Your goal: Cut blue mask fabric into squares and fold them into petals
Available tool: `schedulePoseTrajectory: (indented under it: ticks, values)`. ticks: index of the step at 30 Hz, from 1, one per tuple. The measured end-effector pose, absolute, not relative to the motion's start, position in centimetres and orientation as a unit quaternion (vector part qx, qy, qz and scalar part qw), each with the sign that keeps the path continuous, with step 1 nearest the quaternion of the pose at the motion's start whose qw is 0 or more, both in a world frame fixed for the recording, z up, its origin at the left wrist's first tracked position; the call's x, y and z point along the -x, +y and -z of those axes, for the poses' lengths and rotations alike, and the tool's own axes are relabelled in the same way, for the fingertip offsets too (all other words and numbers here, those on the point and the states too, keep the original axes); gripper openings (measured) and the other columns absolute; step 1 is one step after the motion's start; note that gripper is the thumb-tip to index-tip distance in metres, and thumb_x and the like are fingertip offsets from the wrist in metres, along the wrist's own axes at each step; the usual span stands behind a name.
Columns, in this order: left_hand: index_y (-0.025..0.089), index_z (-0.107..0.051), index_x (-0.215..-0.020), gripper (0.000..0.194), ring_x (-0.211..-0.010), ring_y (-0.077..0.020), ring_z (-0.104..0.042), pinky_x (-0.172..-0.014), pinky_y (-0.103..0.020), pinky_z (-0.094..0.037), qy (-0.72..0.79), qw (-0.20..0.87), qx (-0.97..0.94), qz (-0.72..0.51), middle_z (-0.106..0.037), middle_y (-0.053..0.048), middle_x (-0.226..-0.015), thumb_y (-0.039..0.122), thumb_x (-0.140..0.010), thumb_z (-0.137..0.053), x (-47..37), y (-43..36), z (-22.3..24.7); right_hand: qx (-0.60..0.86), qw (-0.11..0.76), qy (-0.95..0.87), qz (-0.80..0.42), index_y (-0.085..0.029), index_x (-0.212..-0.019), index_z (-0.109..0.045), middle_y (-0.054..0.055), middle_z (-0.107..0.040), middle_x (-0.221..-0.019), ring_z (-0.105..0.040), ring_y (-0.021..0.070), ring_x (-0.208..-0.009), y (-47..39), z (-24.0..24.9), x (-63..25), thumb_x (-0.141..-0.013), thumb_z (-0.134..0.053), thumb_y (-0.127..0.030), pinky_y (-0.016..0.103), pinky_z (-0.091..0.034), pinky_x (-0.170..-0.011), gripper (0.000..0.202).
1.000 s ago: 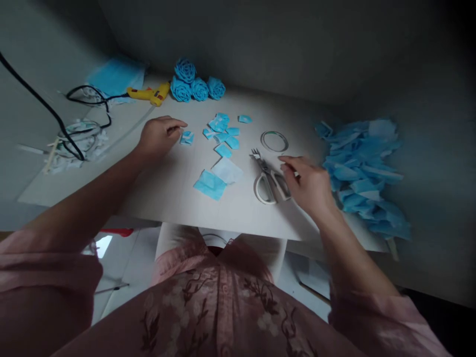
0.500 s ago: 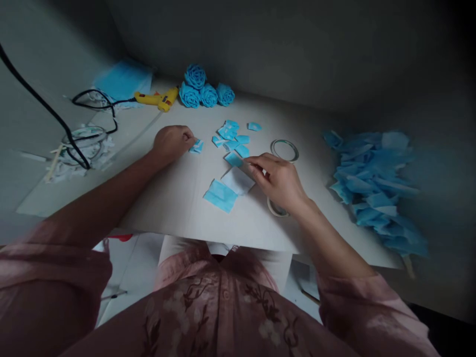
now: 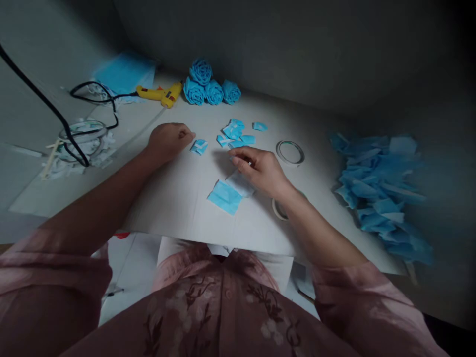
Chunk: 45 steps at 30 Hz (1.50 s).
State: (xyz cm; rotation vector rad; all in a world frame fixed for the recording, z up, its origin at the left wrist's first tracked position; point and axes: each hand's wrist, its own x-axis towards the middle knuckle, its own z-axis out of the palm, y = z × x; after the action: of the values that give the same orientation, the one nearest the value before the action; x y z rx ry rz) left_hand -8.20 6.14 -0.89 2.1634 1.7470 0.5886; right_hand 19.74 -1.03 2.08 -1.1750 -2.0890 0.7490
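L hand (image 3: 167, 141), fingers curled closed, far-L of flat blue sq. (image 3: 224, 197); folded blue pc. (image 3: 199, 146), also far-L of sq., prob. light, soft, easily creased, best pinched by edge; R hand (image 3: 263, 169), far-R of sq., fingertips bunched, grip can't tell.

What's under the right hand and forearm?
Parts of a whitish sheet and a pale looped handle show beside the right hand and forearm; the rest is covered.
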Motion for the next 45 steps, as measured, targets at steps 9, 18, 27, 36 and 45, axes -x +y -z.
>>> schedulePoseTrajectory:
  ticks: [9,18,27,36,45]
  values:
    - [0.022,-0.082,-0.096,0.027,-0.095,-0.027,-0.072,-0.088,-0.034,-0.048,0.66,0.133,-0.721,-0.162,-0.081,-0.008,-0.1,0.034,-0.084,-0.061,6.0,6.2,0.1,0.445,0.34,-0.769,-0.308,-0.017,-0.112,-0.081,0.007,-0.082,-0.102,-0.07,0.0176,-0.086,-3.4,-1.8,-19.2,-0.098,-0.061,-0.028,0.029,-0.052,-0.077,0.027]
    - [0.02,-0.075,-0.081,0.013,-0.079,-0.0199,-0.063,-0.078,-0.033,-0.046,0.647,0.166,-0.705,-0.24,-0.072,-0.003,-0.079,0.024,-0.079,-0.063,5.5,5.6,-0.1,0.463,0.373,-0.748,-0.295,-0.018,-0.124,-0.077,0.006,-0.079,-0.097,-0.058,0.013,-0.066,-3.0,-0.6,-19.9,-0.098,-0.061,-0.033,0.029,-0.048,-0.067,0.034]
    - [0.022,-0.065,-0.077,0.008,-0.076,-0.0156,-0.065,-0.075,-0.03,-0.051,0.42,0.175,-0.767,-0.453,-0.072,-0.002,-0.082,0.024,-0.084,-0.062,3.1,0.8,-2.2,0.45,0.419,-0.619,-0.489,-0.02,-0.117,-0.075,0.0,-0.064,-0.083,-0.053,0.0116,-0.062,-3.5,-0.5,-18.8,-0.09,-0.071,-0.055,0.025,-0.043,-0.051,0.045]
    - [0.022,-0.065,-0.086,0.021,-0.072,-0.016,-0.062,-0.071,-0.031,-0.051,0.386,0.298,-0.76,-0.43,-0.07,-0.002,-0.081,0.039,-0.095,-0.056,2.3,-1.0,-2.1,0.445,0.386,-0.632,-0.504,-0.023,-0.067,-0.046,-0.005,-0.043,-0.063,-0.04,0.0098,-0.058,-4.2,-1.1,-18.0,-0.084,-0.078,-0.054,0.025,-0.032,-0.053,0.047]
    - [0.022,-0.066,-0.087,0.031,-0.071,-0.0169,-0.059,-0.066,-0.029,-0.047,0.435,0.43,-0.731,-0.302,-0.062,-0.001,-0.075,0.051,-0.081,-0.063,2.3,-0.6,-1.7,0.467,0.415,-0.635,-0.455,-0.024,-0.071,-0.049,-0.003,-0.047,-0.068,-0.044,0.0119,-0.061,-4.0,-1.3,-18.5,-0.088,-0.072,-0.056,0.027,-0.037,-0.056,0.043]
